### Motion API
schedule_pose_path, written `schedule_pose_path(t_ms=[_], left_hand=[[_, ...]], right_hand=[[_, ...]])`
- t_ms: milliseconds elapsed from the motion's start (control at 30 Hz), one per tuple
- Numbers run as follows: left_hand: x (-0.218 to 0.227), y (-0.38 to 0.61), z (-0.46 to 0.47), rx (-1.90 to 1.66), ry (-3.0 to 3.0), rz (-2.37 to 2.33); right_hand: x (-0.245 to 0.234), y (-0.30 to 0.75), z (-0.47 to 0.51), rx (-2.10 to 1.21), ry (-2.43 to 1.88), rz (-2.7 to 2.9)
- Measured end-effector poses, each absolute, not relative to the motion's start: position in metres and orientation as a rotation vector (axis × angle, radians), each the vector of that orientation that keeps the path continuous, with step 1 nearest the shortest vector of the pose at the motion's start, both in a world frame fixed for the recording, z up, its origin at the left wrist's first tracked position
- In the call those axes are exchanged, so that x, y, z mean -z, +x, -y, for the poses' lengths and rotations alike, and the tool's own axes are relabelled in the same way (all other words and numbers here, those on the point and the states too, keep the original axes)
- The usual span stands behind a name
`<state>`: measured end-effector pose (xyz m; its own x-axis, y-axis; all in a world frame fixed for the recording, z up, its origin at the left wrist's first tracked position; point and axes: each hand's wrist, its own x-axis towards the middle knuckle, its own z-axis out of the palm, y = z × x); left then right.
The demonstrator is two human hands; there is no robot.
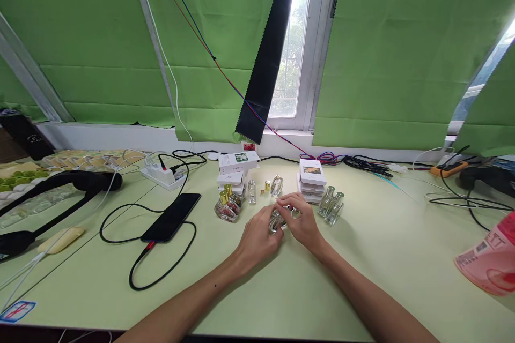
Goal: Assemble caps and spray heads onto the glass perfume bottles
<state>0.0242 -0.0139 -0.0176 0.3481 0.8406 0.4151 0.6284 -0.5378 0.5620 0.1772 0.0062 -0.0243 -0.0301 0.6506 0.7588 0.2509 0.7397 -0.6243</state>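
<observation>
My left hand [259, 231] is closed round a small clear glass perfume bottle [277, 221] standing on the table. My right hand [301, 222] reaches over it from the other side, fingertips pinched together at the bottle's top; what they hold there is too small to make out. Just behind my hands stands a rounded clear bottle [277, 186] without its cap. Beside it are a gold cap [267, 185] and a smaller gold piece [262, 191]. A slim clear bottle [252, 192] stands to their left. Gold-capped round bottles [228, 208] are left of my left hand.
Tall glass bottles [330, 206] stand right of my right hand. White boxes are stacked at the back right [311, 174] and back left [238, 162]. Leftward lies a phone [172, 218] on a looping black cable, near a power strip [163, 176]. A pink container [491, 257] stands far right.
</observation>
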Motion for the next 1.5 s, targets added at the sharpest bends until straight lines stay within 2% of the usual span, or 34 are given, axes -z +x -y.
schedule_pose_path(t_ms=[1500], left_hand=[[0.0149,0.0247,0.0159,-0.983,2.306,-1.300]], right_hand=[[0.0223,0.1775,-0.0053,-0.359,-0.755,1.635]])
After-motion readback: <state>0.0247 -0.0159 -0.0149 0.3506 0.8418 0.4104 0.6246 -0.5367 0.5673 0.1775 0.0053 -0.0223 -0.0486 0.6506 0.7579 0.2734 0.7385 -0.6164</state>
